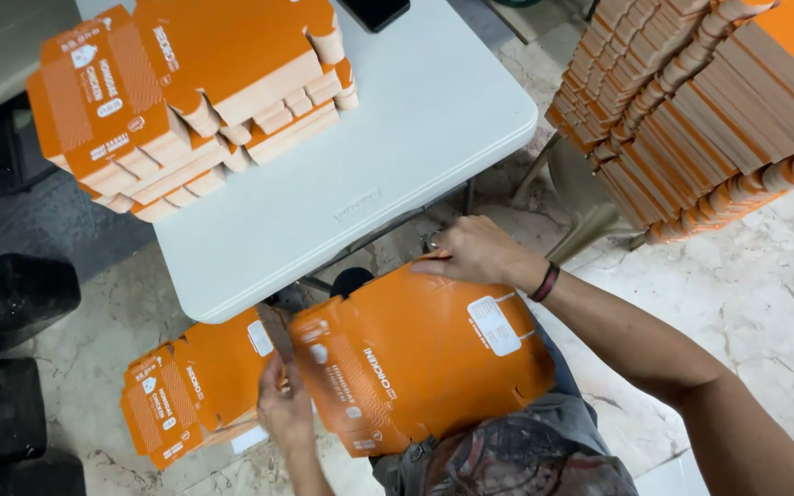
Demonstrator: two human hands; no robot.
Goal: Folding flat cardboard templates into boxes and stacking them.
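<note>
- Both hands, left hand (285, 409) and right hand (470, 253), grip a flat orange carton blank (425, 354) over the lap.
- Folded orange boxes (186, 92) are stacked on the white surface (397, 138), far left.

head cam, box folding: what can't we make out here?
- Left hand: fingertips hidden behind the flat orange box edge, head view; grip unclear.
- Right hand: fingers curl over the box's far edge, hidden.
- Black object on the table: cut off by the top edge.
- Flat stack at right: cut by the frame; extent unknown.
- Lower box: partly covered by the held one.
</note>
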